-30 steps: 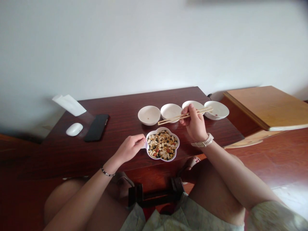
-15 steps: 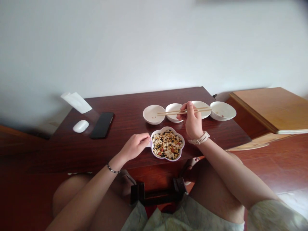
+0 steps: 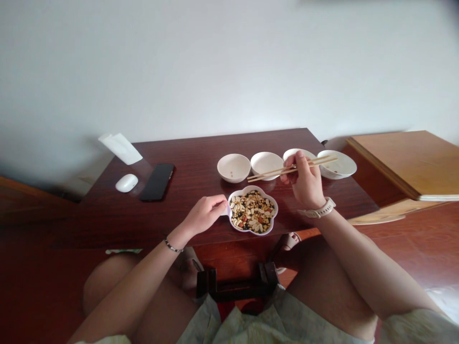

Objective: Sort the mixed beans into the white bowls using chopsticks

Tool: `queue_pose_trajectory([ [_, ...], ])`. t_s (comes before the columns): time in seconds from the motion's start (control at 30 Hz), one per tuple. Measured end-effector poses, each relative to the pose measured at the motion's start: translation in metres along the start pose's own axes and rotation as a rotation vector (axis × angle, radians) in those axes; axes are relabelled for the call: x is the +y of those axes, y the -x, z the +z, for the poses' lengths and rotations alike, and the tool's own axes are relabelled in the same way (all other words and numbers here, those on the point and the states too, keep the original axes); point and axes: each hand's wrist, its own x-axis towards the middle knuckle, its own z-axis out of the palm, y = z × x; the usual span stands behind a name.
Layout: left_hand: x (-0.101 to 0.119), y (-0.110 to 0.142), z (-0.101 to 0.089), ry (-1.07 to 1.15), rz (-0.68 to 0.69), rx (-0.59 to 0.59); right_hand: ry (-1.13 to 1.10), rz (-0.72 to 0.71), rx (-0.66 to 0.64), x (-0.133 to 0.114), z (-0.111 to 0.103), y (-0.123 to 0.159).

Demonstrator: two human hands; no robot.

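slippery mixed beans [image 3: 252,211] (hard and light, best pinched singly) fill a white flower-shaped dish [image 3: 255,188], its side tab held by the curled left hand [image 3: 203,215]; the right hand [image 3: 304,184] pinches pale wooden chopsticks [image 3: 268,173] over four round white bowls [image 3: 234,168].

Right hand [image 3: 304,184] shifted toward 3 o'clock, now past the third white bowl [image 3: 296,153]; wooden chopsticks [image 3: 292,168] tilted steeper (right ends now over the rightmost white bowl [image 3: 339,165]).
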Motion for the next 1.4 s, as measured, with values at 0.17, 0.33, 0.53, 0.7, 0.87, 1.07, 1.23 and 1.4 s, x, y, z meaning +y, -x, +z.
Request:
queue_pose_trajectory([
  [0.17, 0.001, 0.001, 0.001, 0.009, 0.018, -0.006, 0.064, 0.066, -0.110, -0.005, -0.002, 0.004],
  [0.33, -0.004, 0.000, 0.002, -0.008, 0.020, -0.005, 0.154, 0.133, -0.229, -0.009, -0.003, 0.013],
  [0.53, -0.003, 0.002, 0.001, -0.011, 0.022, -0.001, 0.100, 0.202, -0.261, -0.006, 0.001, 0.020],
  [0.7, 0.001, 0.003, 0.002, -0.001, 0.007, 0.013, 0.068, 0.238, -0.357, 0.004, 0.006, 0.025],
  [0.87, 0.001, 0.003, 0.002, -0.004, 0.001, 0.015, 0.054, 0.229, -0.415, 0.011, 0.011, 0.026],
  [1.07, 0.000, 0.002, 0.002, 0.003, 0.010, 0.011, 0.085, 0.201, -0.471, 0.014, 0.015, 0.023],
  [1.23, -0.001, 0.003, 0.003, -0.006, 0.008, 0.021, 0.106, 0.190, -0.467, 0.015, 0.015, 0.022],
  [1.4, 0.001, 0.003, 0.002, 0.010, 0.012, 0.027, 0.126, 0.193, -0.475, 0.016, 0.015, 0.024],
])
